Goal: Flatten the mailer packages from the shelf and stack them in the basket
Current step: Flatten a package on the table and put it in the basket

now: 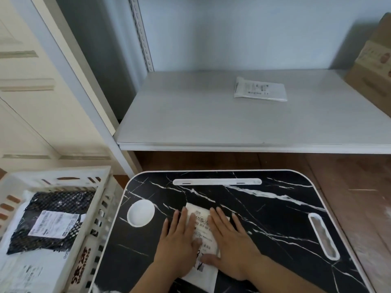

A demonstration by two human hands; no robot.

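A white mailer package [202, 226] with a printed label lies flat on the black marble-pattern lap table [275, 218]. My left hand [179, 244] and my right hand [230, 244] press palms-down on it, fingers spread, side by side. Another white mailer [260, 89] lies on the grey shelf [211, 119] beyond the table. At the lower left stands the white slotted basket [99, 208], holding a black mesh mailer [50, 220] on top of white mailers.
A brown cardboard box [372, 66] sits at the shelf's right end. The table has a round white cup recess [140, 212] and a slot at its right. A cream door is at the left; wooden floor shows at the right.
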